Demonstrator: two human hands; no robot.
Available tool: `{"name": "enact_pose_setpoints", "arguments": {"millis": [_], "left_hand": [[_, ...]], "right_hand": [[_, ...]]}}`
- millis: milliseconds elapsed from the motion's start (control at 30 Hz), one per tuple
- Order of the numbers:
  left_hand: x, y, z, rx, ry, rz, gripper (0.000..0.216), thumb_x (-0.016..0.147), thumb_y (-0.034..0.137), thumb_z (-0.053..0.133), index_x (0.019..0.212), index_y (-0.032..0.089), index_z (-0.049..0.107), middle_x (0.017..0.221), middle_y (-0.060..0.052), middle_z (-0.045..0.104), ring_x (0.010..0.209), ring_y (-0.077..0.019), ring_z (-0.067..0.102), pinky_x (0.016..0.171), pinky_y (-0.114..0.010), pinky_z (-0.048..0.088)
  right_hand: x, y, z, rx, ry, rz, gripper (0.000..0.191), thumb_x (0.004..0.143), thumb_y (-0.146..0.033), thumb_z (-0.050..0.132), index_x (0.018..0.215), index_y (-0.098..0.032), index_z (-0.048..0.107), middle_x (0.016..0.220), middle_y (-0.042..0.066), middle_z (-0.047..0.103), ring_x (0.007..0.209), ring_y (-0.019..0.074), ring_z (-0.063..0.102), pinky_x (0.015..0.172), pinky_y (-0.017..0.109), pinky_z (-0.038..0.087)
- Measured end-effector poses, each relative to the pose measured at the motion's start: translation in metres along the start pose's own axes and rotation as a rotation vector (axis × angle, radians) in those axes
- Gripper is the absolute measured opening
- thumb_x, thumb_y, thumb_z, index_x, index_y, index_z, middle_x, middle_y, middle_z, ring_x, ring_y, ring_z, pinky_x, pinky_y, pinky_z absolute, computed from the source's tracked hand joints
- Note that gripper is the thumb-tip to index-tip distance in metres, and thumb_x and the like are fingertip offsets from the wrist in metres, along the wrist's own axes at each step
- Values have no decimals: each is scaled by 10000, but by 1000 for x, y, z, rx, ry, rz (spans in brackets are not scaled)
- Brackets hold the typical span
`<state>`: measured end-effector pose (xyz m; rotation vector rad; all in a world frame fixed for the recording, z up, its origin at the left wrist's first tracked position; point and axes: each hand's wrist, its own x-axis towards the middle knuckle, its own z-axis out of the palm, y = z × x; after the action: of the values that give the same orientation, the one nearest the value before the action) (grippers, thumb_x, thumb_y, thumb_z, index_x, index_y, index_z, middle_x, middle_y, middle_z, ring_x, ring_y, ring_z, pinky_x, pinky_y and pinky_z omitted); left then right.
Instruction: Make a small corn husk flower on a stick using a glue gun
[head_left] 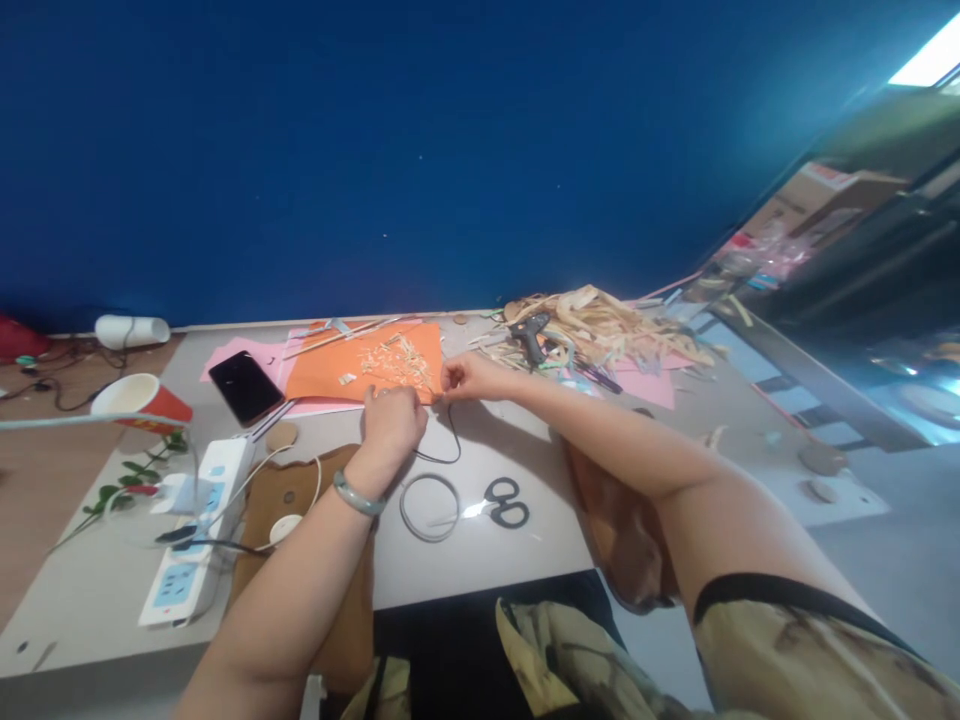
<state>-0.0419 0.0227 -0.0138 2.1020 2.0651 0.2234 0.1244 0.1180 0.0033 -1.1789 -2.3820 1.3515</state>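
My left hand (391, 420), with a pale green bangle on the wrist, is closed in a fist at the near edge of an orange paper sheet (337, 375). My right hand (469, 378) pinches something small right beside it, fingers pressed together. A thin black wire (450, 445) runs down from between the two hands and curls on the table. Pale straw shavings (401, 362) lie scattered on the orange sheet just beyond my fingers. What the left fist holds is hidden.
Black-handled scissors (499, 503) and a wire ring (429, 507) lie near me. A black phone (245, 386), red paper cup (142, 400), white power strip (196, 535) and brown cloth (289, 500) sit left. A glue gun (531, 335) rests by a straw strip pile (607, 330).
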Motion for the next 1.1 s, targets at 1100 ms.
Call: {"name": "enact_pose_setpoints", "arguments": {"millis": [1100], "left_hand": [[0, -1, 5, -86, -45, 76, 240, 848, 226, 449, 921, 188, 674, 904, -99, 719, 867, -238, 648, 826, -351, 425]], "right_hand": [[23, -16, -28, -497, 118, 199, 131, 703, -107, 605, 760, -106, 724, 718, 51, 697, 641, 121, 570, 538, 199, 354]]}}
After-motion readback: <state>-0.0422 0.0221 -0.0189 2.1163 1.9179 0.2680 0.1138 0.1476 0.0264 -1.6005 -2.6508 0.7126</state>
